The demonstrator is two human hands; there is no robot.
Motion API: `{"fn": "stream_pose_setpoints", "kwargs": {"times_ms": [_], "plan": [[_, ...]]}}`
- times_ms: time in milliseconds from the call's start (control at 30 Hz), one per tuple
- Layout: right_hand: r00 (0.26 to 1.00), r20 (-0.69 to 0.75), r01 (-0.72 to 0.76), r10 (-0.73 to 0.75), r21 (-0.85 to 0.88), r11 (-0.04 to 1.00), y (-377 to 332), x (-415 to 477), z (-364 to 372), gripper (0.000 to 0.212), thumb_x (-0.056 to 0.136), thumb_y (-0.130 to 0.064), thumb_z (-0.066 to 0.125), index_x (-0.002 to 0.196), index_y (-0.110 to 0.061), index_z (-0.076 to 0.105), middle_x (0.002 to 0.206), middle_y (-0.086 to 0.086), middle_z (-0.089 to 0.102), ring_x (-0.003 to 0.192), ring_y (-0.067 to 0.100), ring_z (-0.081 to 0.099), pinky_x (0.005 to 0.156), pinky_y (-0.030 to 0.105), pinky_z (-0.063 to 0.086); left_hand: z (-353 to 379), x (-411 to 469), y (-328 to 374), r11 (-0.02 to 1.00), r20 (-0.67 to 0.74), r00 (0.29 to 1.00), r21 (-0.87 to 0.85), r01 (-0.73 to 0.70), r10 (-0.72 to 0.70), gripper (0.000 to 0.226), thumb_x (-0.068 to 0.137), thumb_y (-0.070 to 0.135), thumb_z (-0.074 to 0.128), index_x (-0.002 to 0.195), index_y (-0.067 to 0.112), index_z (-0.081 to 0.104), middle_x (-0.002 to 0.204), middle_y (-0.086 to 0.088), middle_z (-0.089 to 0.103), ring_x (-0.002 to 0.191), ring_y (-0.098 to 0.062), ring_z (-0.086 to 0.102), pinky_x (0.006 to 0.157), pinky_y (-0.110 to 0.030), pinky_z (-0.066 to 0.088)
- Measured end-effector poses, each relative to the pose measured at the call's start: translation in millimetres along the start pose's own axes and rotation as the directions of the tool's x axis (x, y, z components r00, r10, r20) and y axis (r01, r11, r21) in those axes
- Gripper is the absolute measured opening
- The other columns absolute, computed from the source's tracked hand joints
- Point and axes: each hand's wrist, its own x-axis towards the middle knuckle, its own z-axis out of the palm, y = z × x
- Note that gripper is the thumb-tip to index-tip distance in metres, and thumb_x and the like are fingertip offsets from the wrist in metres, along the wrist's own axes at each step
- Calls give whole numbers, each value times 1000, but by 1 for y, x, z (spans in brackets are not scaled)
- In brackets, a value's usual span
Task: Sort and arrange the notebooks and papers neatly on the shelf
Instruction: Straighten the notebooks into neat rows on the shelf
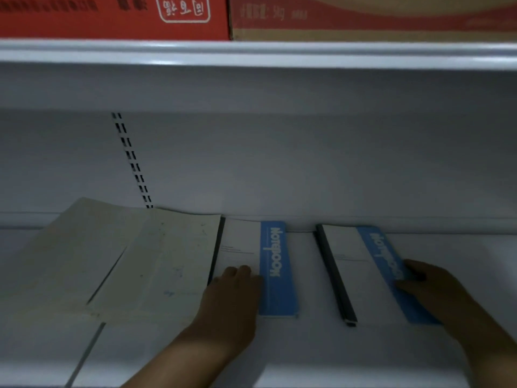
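Two white notebooks with a blue "Notebook" band and a dark spine lie flat on the white shelf (pixel 307 345). The left notebook (pixel 275 264) lies next to a spread of pale papers (pixel 145 256); my left hand (pixel 232 292) rests flat on its white cover, fingers together. The right notebook (pixel 352 264) lies apart from it, slightly angled. My right hand (pixel 428 287) grips the right notebook's blue edge, thumb on top and fingers at its side.
A red carton (pixel 112 15) and a brown-and-red carton (pixel 363 18) stand on the upper shelf (pixel 251 53). A slotted upright (pixel 131 161) runs down the back wall. A dark seam (pixel 86 354) crosses the shelf at the lower left.
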Motion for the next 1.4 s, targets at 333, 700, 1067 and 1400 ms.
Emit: {"fn": "stream_pose_setpoints", "kwargs": {"times_ms": [333, 700, 1067, 1400], "plan": [[999, -4, 44, -44, 76, 996, -27, -4, 44, 40, 81, -4, 65, 120, 2, 58, 113, 19, 62, 86, 27, 55, 82, 38, 48, -3, 2, 5, 998, 35, 998, 55, 43, -45, 50, 85, 9, 46, 132, 23, 37, 136, 1, 37, 126, -20, 35, 94, -35, 40], [988, 84, 135, -130, -49, 990, -21, -6, 52, 65, 85, -22, 62, 143, -13, 34, 146, 8, 43, 128, 27, 46, 104, 34, 37, -3, 18, 43, 983, 49, 982, -26, -180, 181, 61, 90, 38, 51, 142, 15, 30, 149, -6, 28, 135, -23, 27, 105, -39, 36], [981, 138, 163, -139, -177, 971, -19, -1, 48, 63, 89, -26, 59, 145, -20, 30, 147, 12, 40, 124, 29, 49, 85, 25, 36, -9, 13, 16, 979, 170, 976, 130, -158, 135, 56, 86, 24, 59, 136, 11, 36, 135, -13, 40, 123, -31, 36, 90, -40, 38], [978, 174, 193, -117, -535, 822, -37, -11, 49, 55, 97, -33, 39, 146, -16, 24, 153, 13, 30, 135, 28, 38, 104, 28, 34, -17, -11, 0, 985, 165, 981, 122, -121, 100, 49, 91, 31, 52, 134, 11, 40, 133, -13, 43, 121, -30, 41, 93, -39, 40]]}}
